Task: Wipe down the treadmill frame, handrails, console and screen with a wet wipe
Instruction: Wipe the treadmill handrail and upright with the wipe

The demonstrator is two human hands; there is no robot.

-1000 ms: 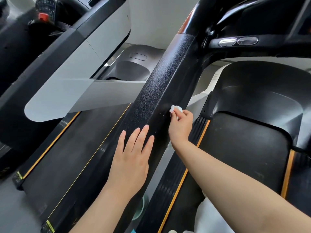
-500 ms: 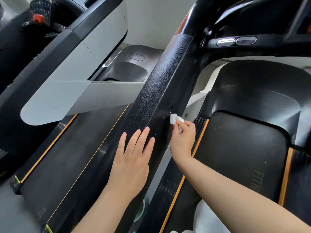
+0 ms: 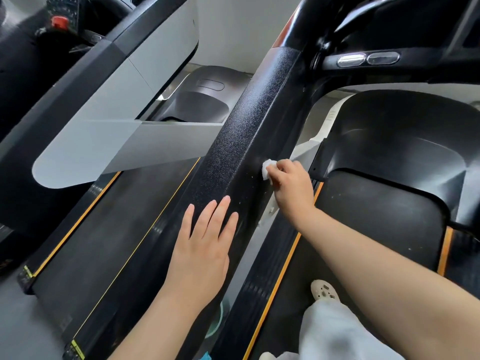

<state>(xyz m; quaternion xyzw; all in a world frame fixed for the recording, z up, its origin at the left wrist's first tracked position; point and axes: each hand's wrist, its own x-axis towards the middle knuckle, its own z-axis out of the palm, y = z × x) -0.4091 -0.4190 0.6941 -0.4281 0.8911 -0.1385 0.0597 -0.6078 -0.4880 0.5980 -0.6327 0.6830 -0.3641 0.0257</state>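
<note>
head view: your right hand pinches a small wad of white wipe between curled fingertips and presses it against the right face of the black textured upright of the treadmill frame, about midway up the part in view. your left hand lies flat on the same upright lower down, fingers straight and slightly spread, its grip released and holding nothing; the two hands are near each other but apart. pale specks dot the dark surface just beside and below the wipe. the upright runs diagonally from the bottom of the picture up to the handrail at the top right, where two oval silver sensor pads sit side by side. to the right of the upright is the belt, edged with orange stripes, with the black motor cover beyond it. your leg in pale trousers and a white perforated shoe stand on that deck near the bottom edge. to the left of the upright is a second treadmill with yellow-lined belt edges, a grey and black side arm and, at the top left, a console with a red button.
</note>
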